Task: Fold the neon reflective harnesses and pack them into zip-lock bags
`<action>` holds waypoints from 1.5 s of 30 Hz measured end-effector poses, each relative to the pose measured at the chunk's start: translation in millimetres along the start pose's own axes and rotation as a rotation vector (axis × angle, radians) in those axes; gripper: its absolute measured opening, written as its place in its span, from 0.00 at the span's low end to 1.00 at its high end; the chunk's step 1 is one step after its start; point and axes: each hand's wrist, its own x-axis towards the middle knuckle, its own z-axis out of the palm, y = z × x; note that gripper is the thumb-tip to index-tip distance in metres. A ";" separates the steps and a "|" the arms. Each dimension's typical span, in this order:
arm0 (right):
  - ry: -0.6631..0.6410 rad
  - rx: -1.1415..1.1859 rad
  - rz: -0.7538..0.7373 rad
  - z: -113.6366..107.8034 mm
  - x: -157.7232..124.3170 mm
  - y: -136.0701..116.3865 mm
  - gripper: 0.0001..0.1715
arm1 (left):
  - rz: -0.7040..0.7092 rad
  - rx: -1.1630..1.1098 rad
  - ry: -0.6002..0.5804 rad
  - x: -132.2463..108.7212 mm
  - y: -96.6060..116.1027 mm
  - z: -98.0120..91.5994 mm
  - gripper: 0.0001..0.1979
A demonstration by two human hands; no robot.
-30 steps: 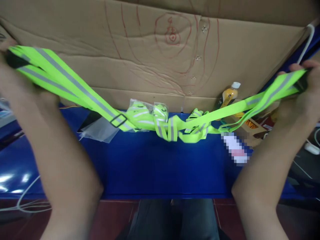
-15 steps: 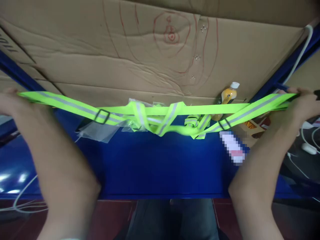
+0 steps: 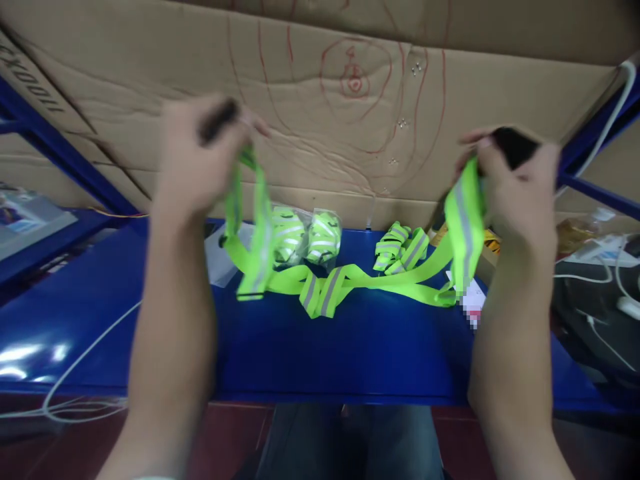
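A neon yellow-green reflective strap vest [image 3: 327,293] with grey stripes hangs slack between my hands, its middle sagging just over the blue shelf. My left hand [image 3: 195,157], blurred, is closed on one end loop, with a black piece [image 3: 217,121] showing at the grip. At the right, my right hand [image 3: 523,183] pinches the other end loop, and a black part [image 3: 515,148] shows between thumb and fingers. Behind the straps lie two bagged reflective vests [image 3: 289,235] and a loose folded bundle of the same strap [image 3: 393,247].
Cardboard [image 3: 150,87] with red pen lines stands behind the blue shelf [image 3: 325,360]. A clear plastic sheet or bag [image 3: 219,260] lies left of the bagged vests. A blurred-out card [image 3: 473,305] is by my right forearm. White cables [image 3: 90,350] run at left and right.
Both hands have come inward and up from the far sides. The vest, stretched nearly straight before, now droops in the middle, and the bagged vests behind it show.
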 end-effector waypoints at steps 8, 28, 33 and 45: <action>-0.550 -0.618 -0.234 71.9 -26.2 -29.9 0.17 | 0.370 0.243 -0.457 -18.6 68.1 66.7 0.06; -0.622 -0.705 -0.181 99.8 -37.3 -37.0 0.23 | 0.251 0.341 -0.522 -30.0 82.2 90.1 0.41; -0.663 -0.324 -0.221 72.2 -22.3 -27.8 0.27 | 0.341 0.253 -0.527 -26.8 73.3 86.2 0.39; -0.633 0.138 0.005 41.6 -6.7 -12.2 0.29 | 0.221 -0.169 -0.497 -23.8 74.4 68.7 0.34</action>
